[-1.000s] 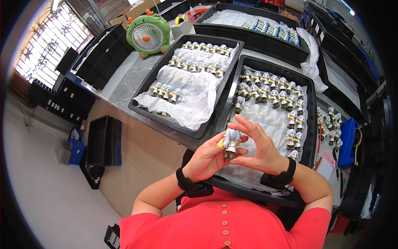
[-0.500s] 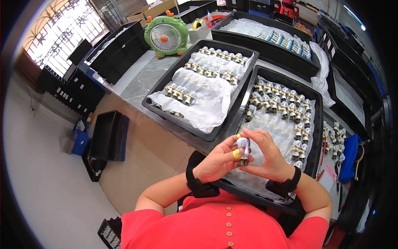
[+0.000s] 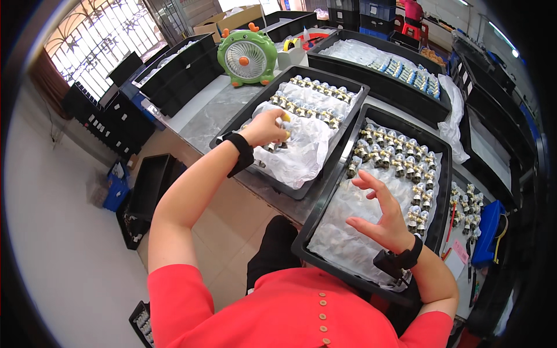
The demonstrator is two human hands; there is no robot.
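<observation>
My left hand (image 3: 267, 128) reaches into the left black tray (image 3: 216, 141), its fingers closed around a small figurine (image 3: 283, 142) that they mostly hide. Yellow tape wraps some of its fingertips. This tray has rows of pale-haired figurines (image 3: 325, 88) on crumpled white sheeting (image 3: 307, 152). My right hand (image 3: 383, 217) hovers over the right black tray (image 3: 447, 174), fingers spread and curved, nothing in them. Several more figurines (image 3: 400, 145) stand or lie along the far and right sides of that tray, on white sheeting (image 3: 342, 232).
A green animal-shaped fan (image 3: 248, 58) stands behind the left tray. Farther back, a black tray (image 3: 377, 87) holds blue-and-white pieces. On the right are loose figurines (image 3: 467, 203), a blue bin (image 3: 489, 232) and a red pen (image 3: 452, 213). Stacked black trays (image 3: 148, 191) sit at the left.
Both hands held one figurine together over the right tray. Since then they have parted: my left hand moved up and left into the left tray, while my right stayed over the right tray and opened.
</observation>
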